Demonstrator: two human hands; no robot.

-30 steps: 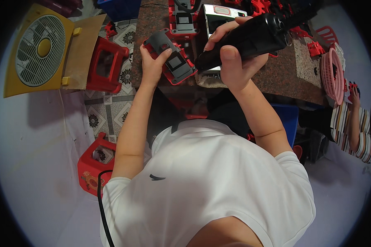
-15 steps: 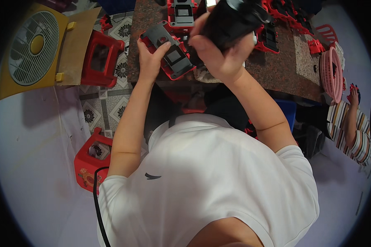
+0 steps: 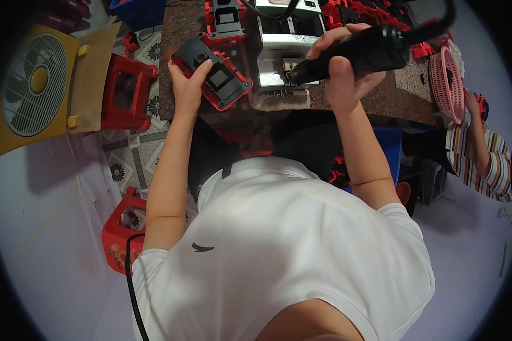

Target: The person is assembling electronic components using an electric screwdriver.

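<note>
My left hand (image 3: 189,85) grips the near-left edge of a red and black plastic housing (image 3: 221,96), its thumb on the black top face. The housing lies tilted at the table's near edge. In my right hand (image 3: 350,85) is a black corded electric screwdriver (image 3: 370,52), fingers wrapped round its body. The screwdriver lies nearly level, its tip pointing left at the front of a silver box-shaped screw feeder (image 3: 276,42). Whether the tip touches a screw is too small to tell. A second red and black housing (image 3: 226,35) lies just beyond the first.
Many red and black parts (image 3: 361,14) are heaped at the table's back right. A pink basket (image 3: 446,85) stands at the right edge, near a person in a striped sleeve (image 3: 489,165). Left of the table are a red stool (image 3: 111,94) and a yellow fan (image 3: 68,108).
My right hand has swung the screwdriver down and right, bringing its tip to the screw feeder, which now shows. My left hand keeps its grip on the housing; the whole view has shifted slightly.
</note>
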